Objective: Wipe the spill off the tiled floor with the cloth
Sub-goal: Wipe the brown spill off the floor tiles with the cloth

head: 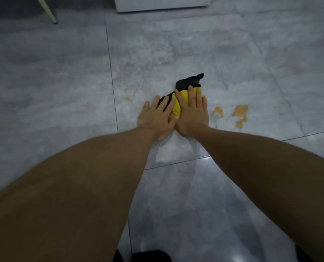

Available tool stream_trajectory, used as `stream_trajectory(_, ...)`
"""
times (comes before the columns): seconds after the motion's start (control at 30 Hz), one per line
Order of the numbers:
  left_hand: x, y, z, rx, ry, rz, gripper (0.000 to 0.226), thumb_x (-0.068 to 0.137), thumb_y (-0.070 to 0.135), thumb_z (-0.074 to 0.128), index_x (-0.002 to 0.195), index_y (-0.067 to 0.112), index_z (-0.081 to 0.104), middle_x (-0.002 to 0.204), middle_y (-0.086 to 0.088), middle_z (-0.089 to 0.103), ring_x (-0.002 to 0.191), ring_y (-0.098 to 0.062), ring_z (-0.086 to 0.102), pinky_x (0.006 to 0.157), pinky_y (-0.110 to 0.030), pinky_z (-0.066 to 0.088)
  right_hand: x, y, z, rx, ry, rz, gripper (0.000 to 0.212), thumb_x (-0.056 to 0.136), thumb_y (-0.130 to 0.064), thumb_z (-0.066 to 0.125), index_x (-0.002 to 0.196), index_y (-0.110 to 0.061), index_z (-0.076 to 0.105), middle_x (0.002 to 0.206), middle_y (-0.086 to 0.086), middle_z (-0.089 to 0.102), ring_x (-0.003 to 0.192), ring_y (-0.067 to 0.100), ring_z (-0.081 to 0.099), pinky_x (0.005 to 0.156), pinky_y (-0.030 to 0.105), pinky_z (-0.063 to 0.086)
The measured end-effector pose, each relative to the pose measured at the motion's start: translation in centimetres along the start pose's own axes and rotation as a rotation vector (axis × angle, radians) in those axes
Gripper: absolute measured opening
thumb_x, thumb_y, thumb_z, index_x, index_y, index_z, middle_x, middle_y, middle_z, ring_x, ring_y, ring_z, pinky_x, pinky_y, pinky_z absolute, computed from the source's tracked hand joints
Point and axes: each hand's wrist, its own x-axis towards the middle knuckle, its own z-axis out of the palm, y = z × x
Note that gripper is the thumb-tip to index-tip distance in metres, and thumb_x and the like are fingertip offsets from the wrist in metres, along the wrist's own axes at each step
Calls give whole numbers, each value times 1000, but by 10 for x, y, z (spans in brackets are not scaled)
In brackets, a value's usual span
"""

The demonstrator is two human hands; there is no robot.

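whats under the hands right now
A bunched yellow and black cloth, pressed flat to the tiled floor by the left hand and right hand. Any spill beneath it is hidden.

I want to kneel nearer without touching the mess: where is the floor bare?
Bare: left of the long grout line, and below the near seam. Crowded: orange spill right of hands and cloth.

A pale furniture leg (49, 12) stands far left; a white cabinet base (162, 4) sits far centre.
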Motion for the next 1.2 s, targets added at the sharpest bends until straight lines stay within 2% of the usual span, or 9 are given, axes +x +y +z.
stream_trajectory(0.3,26,88,5,-74,-77,63,62,107,46,13,162,23,-4,171,0,-6,156,-23,-9,125,-46,-3,-23,76,-5,26,10,153,79,98,-50,41,163,-39,-2,173,11,-13,158,36,-14,128,54,-4)
stream_trajectory(0.6,52,163,7,-23,-202,192,64,106,48,11,161,24,-8,170,-1,-7,156,-24,-7,124,-48,-3,-55,155,-7,17,48,275,83,96,-54,45,162,-39,-2,173,12,-8,158,37,-10,128,54,0)
stream_trajectory(0.73,39,191,20,-45,-184,267,64,106,48,13,162,23,-5,171,-3,-4,156,-25,-5,124,-48,-2,-85,186,-5,6,43,283,91,90,-58,51,163,-37,0,173,14,-5,158,39,-6,128,57,3)
stream_trajectory(0.8,25,203,27,-63,-162,293,65,106,48,14,162,22,-3,171,-4,-2,156,-26,-4,124,-48,-3,-106,195,-3,9,49,293,92,87,-63,45,163,-36,0,173,14,-5,158,39,-7,128,57,3)
stream_trajectory(0.9,-1,211,34,-51,-126,301,66,106,49,18,162,19,2,170,-8,6,156,-29,3,124,-50,-1,-132,194,-1,4,66,276,94,83,-66,38,164,-33,3,173,14,-4,158,39,-7,128,57,4)
stream_trajectory(1.0,-22,204,37,28,-48,335,66,105,50,22,160,14,17,164,-11,25,149,-32,20,123,-53,8,-148,182,4,-7,83,233,94,83,-67,35,164,-31,6,173,16,-2,158,40,-6,127,59,7)
stream_trajectory(1.1,-37,179,38,43,36,372,61,102,51,28,150,13,36,149,-7,43,136,-29,36,122,-53,12,-154,157,10,2,81,171,93,84,-69,36,164,-33,6,173,15,-3,158,39,-7,128,58,6)
stream_trajectory(1.2,-55,141,40,50,66,357,60,100,55,29,141,14,44,140,-5,48,129,-27,39,121,-53,12,-152,119,15,-1,73,100,94,83,-72,34,164,-33,5,173,15,-4,158,40,-8,127,57,5)
